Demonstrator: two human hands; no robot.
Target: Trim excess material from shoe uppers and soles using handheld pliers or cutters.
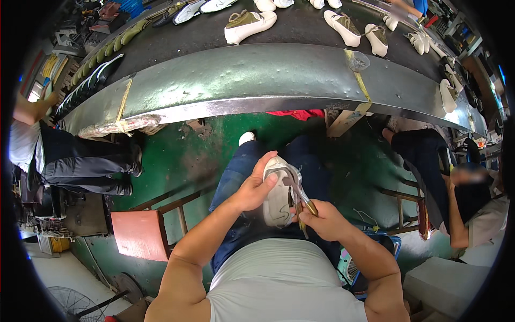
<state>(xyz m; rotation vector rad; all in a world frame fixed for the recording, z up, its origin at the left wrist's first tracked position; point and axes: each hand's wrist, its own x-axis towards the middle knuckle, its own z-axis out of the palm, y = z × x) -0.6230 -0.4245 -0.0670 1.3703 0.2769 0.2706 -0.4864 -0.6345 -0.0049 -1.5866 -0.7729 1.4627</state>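
Seated person here, working over their lap with a white shoe [278,196] held sole-up above the blue-jeaned knees. The left hand [256,188] is wrapped around the shoe's left side, fingers closed on it, thumb across the sole. The right hand [324,219] sits just right of the shoe near its heel end, closed around the handles of a pair of pincers [298,194]; the metal head of the pincers lies over the toe end of the shoe, touching it as far as I can tell.

Everything else relative to that shoe: straight ahead of it runs a long curved conveyor [257,75] with a dull metal front edge, and on its dark belt sit more shoes, including an olive-and-white sneaker [248,24] and a pale slip-on [343,27]. Below the shoe and to its left stands a red stool [140,233] on the green floor [188,155]. Far left of the shoe there's another person's dark-trousered legs [86,163]. To the right of the shoe a second seated person [456,198] leans in, beside a wooden stool [410,209].
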